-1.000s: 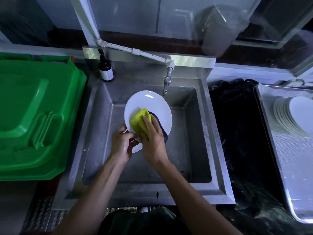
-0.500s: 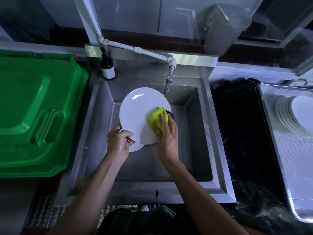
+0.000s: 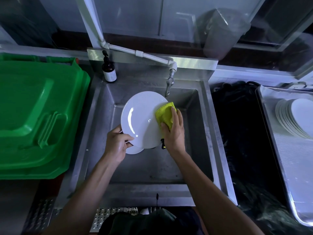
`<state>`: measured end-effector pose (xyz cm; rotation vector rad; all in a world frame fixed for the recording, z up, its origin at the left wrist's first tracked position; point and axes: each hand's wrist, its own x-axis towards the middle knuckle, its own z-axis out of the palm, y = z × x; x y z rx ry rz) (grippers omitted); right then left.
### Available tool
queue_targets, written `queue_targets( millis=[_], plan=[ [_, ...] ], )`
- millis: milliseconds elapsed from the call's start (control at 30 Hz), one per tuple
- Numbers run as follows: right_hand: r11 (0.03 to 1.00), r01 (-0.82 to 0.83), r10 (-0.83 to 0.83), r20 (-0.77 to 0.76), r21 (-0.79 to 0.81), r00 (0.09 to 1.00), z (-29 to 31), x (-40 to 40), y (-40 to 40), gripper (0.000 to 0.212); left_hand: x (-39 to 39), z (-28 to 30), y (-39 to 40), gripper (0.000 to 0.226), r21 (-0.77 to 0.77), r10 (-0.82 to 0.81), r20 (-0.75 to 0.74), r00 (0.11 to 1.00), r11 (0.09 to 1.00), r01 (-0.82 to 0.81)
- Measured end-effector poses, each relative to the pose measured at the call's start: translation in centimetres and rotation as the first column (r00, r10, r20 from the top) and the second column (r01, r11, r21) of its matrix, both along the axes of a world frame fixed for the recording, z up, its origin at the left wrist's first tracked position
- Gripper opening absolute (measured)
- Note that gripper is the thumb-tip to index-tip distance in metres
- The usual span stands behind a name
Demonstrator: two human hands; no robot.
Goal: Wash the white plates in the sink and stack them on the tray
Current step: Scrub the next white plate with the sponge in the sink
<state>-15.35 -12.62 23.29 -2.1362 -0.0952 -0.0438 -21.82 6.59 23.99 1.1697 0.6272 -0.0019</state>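
Over the steel sink (image 3: 208, 126) I hold a white plate (image 3: 140, 117), tilted toward me. My left hand (image 3: 116, 143) grips its lower left rim. My right hand (image 3: 174, 131) presses a yellow-green cloth (image 3: 165, 114) against the plate's right edge. A second white plate (image 3: 133, 150) shows partly beneath the held one, at the sink's bottom. A stack of white plates (image 3: 294, 119) lies on the metal tray (image 3: 291, 167) at the far right.
The tap (image 3: 169, 83) hangs just above the plate's upper right rim. A dark pump bottle (image 3: 109, 70) stands at the sink's back left corner. A green plastic bin lid (image 3: 37, 116) fills the left side. Black plastic (image 3: 240, 133) lies between sink and tray.
My right hand slid the cloth from the plate's centre-left across to its right edge. The plate tipped up, its face turned more toward me, and a second plate became visible below it.
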Motion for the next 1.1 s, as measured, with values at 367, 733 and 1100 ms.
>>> queue_targets(
  millis=[367, 733, 1100],
  plan=[
    [0.977, -0.200, 0.206, 0.094, -0.070, 0.974, 1.5, 3.2, -0.9, 0.071, 0.7, 0.1, 3.0, 0.040, 0.184, -0.240, -0.085, 0.967, 0.950, 0.252],
    [0.855, -0.391, 0.480, 0.236, -0.340, 0.845, 3.9, 4.0, -0.6, 0.072, 2.8, 1.5, 3.8, 0.046, 0.406, -0.429, -0.112, 0.896, 0.804, 0.435],
    [0.875, -0.316, 0.447, 0.363, -0.366, 0.818, 4.1, 3.8, -0.5, 0.078, 4.1, 2.6, 4.1, 0.043, 0.563, -0.427, -0.115, 0.897, 0.716, 0.413]
  ],
)
